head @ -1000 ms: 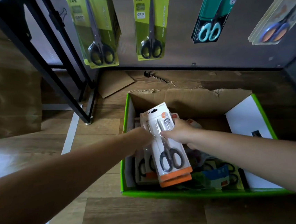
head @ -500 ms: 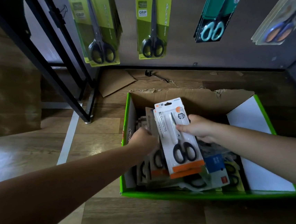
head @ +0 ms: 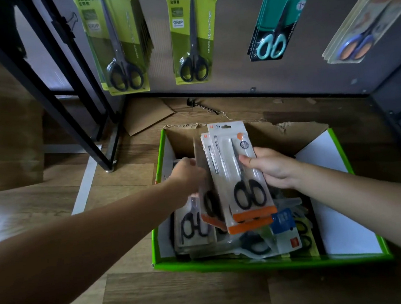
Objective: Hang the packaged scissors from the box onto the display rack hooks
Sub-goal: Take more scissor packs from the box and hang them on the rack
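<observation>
Scissor packs (head: 224,154), flat white/orange cards, gripped by R hand (head: 273,169) fingers (head: 245,159); L hand (head: 186,176) fingers blurred, can't tell.

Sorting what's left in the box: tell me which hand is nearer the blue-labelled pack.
Right. The right hand, holding the orange-edged packs, is just above the blue-labelled pack; the left hand is farther off, beyond those packs on their left side.
</observation>
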`<move>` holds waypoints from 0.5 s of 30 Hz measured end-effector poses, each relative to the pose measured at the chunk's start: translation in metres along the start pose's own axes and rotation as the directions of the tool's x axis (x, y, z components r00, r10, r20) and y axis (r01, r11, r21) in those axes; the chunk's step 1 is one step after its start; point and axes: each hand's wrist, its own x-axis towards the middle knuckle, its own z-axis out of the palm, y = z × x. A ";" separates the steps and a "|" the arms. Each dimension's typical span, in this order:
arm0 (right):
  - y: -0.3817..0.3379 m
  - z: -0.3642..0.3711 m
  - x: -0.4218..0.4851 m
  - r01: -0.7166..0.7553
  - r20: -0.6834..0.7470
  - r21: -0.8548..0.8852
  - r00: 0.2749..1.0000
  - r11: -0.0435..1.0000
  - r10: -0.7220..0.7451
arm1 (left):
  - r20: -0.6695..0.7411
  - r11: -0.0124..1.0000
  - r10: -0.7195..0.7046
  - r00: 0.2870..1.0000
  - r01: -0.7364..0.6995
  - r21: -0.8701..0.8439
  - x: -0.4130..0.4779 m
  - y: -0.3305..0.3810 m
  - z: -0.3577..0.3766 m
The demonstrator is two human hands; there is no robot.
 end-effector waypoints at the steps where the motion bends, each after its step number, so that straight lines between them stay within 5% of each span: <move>1: -0.007 -0.001 -0.001 0.027 -0.012 -0.002 1.000 1.000 -0.027 | -0.084 0.997 0.045 0.995 -0.039 0.071 -0.001 0.005 -0.002; 4: -0.027 -0.004 0.000 0.109 -0.084 0.009 0.991 0.994 -0.108 | -0.249 0.976 0.160 0.955 -0.116 0.182 -0.003 0.015 -0.010; 9: -0.048 -0.010 -0.001 0.192 -0.123 0.046 0.975 0.980 -0.185 | -0.292 0.945 0.285 0.913 -0.216 0.247 -0.012 0.023 -0.018; 15: -0.058 -0.010 -0.010 0.214 -0.098 0.085 0.974 0.973 -0.206 | -0.215 0.955 0.271 0.938 -0.290 -0.062 -0.010 0.031 -0.024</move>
